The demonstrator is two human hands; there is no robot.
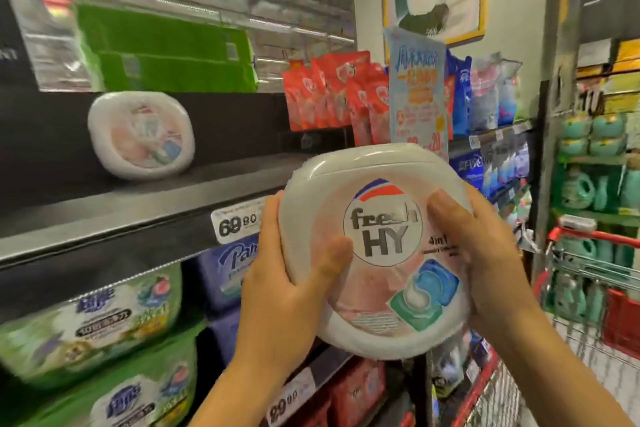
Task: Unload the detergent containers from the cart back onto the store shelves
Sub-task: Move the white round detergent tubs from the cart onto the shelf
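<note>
A round white detergent pod tub [377, 250] with a pink "fresh HY" label is held upright in front of me. My left hand [287, 284] grips its left side with the thumb across the label. My right hand [485, 260] clasps its right edge. The tub hovers just off the front edge of the dark shelf [114, 215]. A second, matching tub [142, 135] stands tilted on that shelf, further back to the left. The red-framed wire cart [512, 388] is at the lower right, its inside mostly out of view.
Green boxes [166, 52] sit on the shelf above. Red refill pouches [332, 94] and a blue promo sign [417, 90] hang to the right. Green and blue pod boxes [93, 319] fill the lower shelf. Another cart with teal bottles [588, 274] stands at far right.
</note>
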